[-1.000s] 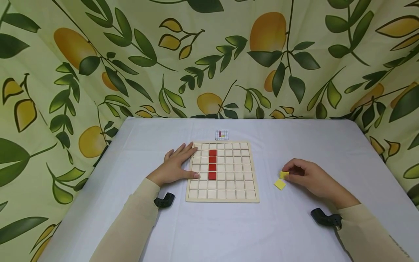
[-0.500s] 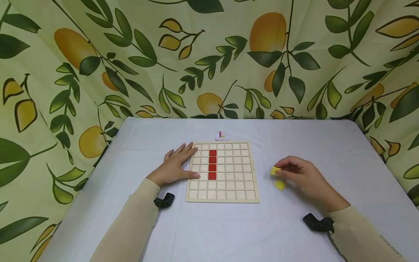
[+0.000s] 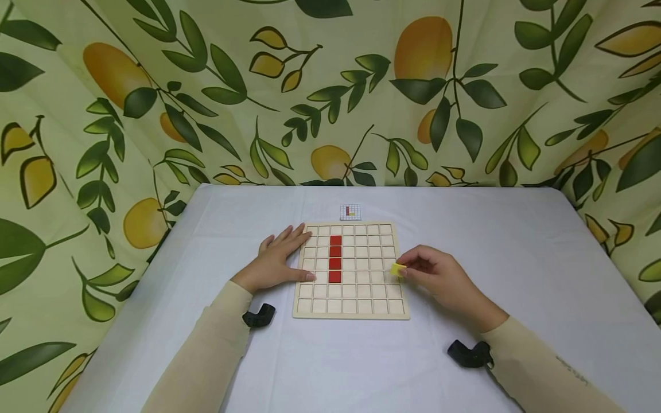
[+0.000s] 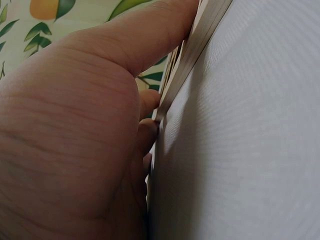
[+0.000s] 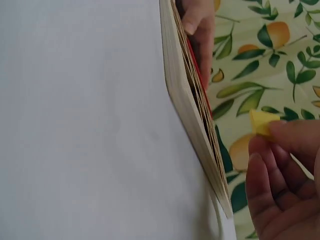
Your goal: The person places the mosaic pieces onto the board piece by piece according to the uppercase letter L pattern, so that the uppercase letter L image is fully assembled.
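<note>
A square wooden grid board [image 3: 351, 316] lies on the white table with several red tiles [image 3: 335, 252] set in one column. My left hand [image 3: 276, 261] rests on its left edge, fingers spread and thumb [image 4: 145, 35] lying over the rim. Between right thumb and fingertips I pinch a small yellow tile [image 3: 397, 269], which overlaps the board's right edge in the head view. The right wrist view has this yellow tile [image 5: 262, 122] raised above the board's level. The right hand [image 3: 439, 275] covers the spot where a second yellow tile lay.
Behind the board lies a small card [image 3: 350, 212] printed with a grid and red and yellow marks. A curtain [image 3: 330, 92] with leaves and orange fruit hangs beyond the table's back edge. Black wrist devices [image 3: 470, 354] sit at both cuffs.
My right hand has lifted one yellow tile and carried it left to the board's right edge. The other yellow tile has gone out of sight. My left hand has stayed put.
</note>
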Tool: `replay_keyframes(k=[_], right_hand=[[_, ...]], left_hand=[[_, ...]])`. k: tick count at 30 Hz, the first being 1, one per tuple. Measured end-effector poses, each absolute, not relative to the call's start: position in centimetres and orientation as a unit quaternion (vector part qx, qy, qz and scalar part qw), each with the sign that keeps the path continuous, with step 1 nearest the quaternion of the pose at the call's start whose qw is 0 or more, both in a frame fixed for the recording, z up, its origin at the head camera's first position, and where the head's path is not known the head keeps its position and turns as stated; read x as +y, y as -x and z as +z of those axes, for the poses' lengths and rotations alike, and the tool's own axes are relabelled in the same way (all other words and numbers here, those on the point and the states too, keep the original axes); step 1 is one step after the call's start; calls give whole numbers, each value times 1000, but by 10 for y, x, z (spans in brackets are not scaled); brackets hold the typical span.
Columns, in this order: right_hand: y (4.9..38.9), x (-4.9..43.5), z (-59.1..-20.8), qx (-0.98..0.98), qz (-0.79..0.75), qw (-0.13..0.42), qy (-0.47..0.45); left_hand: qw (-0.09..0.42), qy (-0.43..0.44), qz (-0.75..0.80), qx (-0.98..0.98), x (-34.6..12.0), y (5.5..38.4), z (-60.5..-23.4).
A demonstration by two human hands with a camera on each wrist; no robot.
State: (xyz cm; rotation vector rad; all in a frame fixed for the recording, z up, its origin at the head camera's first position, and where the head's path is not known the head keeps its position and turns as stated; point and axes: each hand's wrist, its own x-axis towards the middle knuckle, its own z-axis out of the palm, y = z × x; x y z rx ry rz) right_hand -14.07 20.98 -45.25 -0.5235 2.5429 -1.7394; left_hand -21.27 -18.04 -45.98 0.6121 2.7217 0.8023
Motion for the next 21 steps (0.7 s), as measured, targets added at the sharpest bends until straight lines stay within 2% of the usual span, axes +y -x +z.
replay_keyframes(k=[10, 21], right_hand=[[149, 162, -458, 812, -557, 16, 174], [157, 130, -465, 842, -500, 30, 200]], left_hand=[[118, -210, 273, 932, -180, 213, -462], [120, -209, 276, 931, -181, 211, -459]])
